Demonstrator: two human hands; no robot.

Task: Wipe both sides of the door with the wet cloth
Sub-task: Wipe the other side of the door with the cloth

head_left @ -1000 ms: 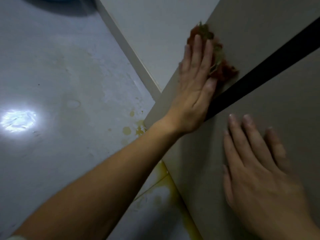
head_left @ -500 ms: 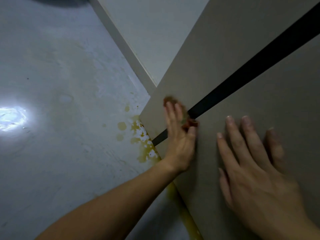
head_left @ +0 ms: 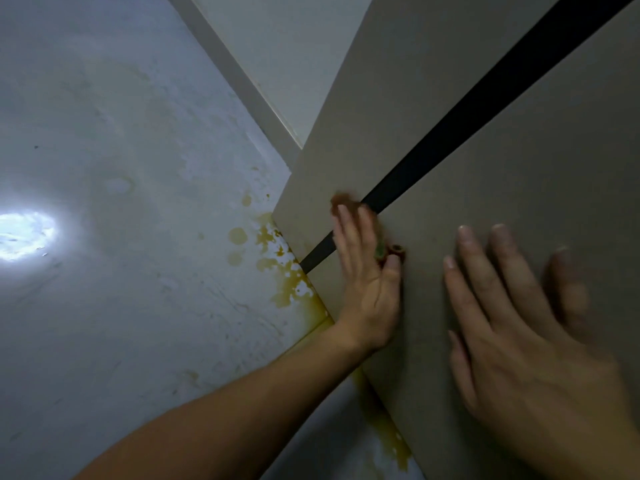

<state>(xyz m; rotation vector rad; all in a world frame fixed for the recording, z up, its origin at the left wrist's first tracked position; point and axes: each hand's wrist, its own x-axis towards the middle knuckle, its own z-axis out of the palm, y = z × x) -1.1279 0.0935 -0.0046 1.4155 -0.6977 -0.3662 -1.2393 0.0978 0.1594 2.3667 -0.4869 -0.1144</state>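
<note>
We see the left hand [head_left: 367, 282] laid flat against the grey-brown door [head_left: 502, 174], fingers straight and close together, pressing the wet cloth [head_left: 341, 202] onto the panel. The cloth is reddish-brown with a bit of green. Most of it is hidden under the palm and fingers, and we make out only a blurred edge above the fingertips and a small bunched part beside the thumb. It sits low on the door, near the bottom corner, right where the black strip [head_left: 485, 112] that runs diagonally across the panel passes under the hand. The left forearm reaches in from the lower left, over the floor. The right hand [head_left: 512, 323] rests open on the same face of the door, to the right of the left hand and apart from it, fingers spread and straight, holding nothing. Below the strip the door's lower edge meets the pale grey floor [head_left: 121, 161], where yellowish-brown stains [head_left: 277, 261] spread along the edge, some as separate round spots. A bright patch of reflected light [head_left: 24, 235] lies on the floor at far left. Behind the door we see a light wall [head_left: 294, 39] with a grey skirting [head_left: 235, 74] along its base.
</note>
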